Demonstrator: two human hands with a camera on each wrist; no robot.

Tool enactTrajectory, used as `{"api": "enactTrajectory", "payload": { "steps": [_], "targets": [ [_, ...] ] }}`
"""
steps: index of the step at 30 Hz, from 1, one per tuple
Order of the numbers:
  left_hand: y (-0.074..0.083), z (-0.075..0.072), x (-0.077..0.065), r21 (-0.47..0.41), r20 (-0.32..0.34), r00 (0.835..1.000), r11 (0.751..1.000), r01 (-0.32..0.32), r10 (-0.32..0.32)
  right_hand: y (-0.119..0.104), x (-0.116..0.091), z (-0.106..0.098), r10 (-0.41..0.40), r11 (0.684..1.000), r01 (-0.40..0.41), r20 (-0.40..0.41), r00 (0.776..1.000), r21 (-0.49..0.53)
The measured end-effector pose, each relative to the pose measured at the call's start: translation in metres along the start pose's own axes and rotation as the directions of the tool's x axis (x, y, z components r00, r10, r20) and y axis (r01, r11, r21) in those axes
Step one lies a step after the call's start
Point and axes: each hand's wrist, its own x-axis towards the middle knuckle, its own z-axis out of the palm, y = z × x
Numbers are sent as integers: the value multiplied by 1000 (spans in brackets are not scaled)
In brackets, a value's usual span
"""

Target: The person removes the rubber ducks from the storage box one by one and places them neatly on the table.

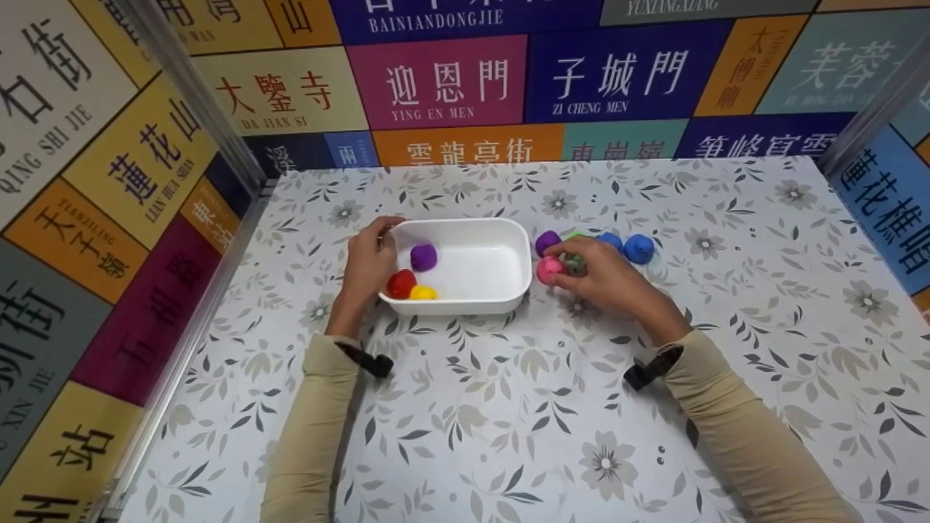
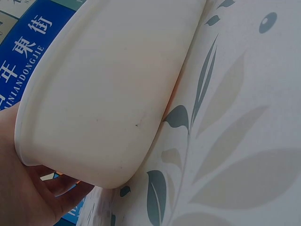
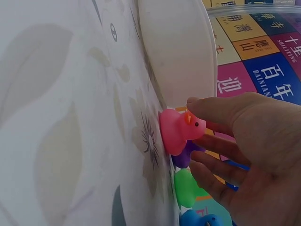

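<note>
In the head view, a white plastic tub (image 1: 472,306) stands on the table, its left end gripped by my left hand (image 1: 368,263). Within it lie a purple toy (image 1: 423,257), a red one (image 1: 401,284) and a yellow one (image 1: 423,293), all at the left. My right hand (image 1: 607,274) is to the right of the tub. Thumb and index finger pinch a pink rubber duck (image 3: 176,132) by its head, the duck's base still at the tabletop. Behind it in the right wrist view are a purple toy (image 3: 186,157), a green one (image 3: 187,188) and a blue duck (image 3: 200,219).
Another blue toy duck (image 1: 639,248) sits at the right end of the loose group. The table (image 1: 465,421) has a floral cover. Panels with large printed characters (image 1: 436,80) rise along its back and sides.
</note>
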Motion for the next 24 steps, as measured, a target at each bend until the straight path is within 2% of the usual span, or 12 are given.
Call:
{"api": "enactTrajectory", "payload": {
  "steps": [10,16,24],
  "targets": [
    [-3,-1,2,-6,-18,1000,1000,-17,17,-15,5,0,-106,994,107,-91,990,10],
    [-2,0,1,-7,-14,1000,1000,-17,17,-29,11,5,-118,992,123,-149,982,25],
    [-3,0,1,-19,-17,999,999,-43,42,-51,21,21,-162,985,169,-142,977,43]
  ]
}}
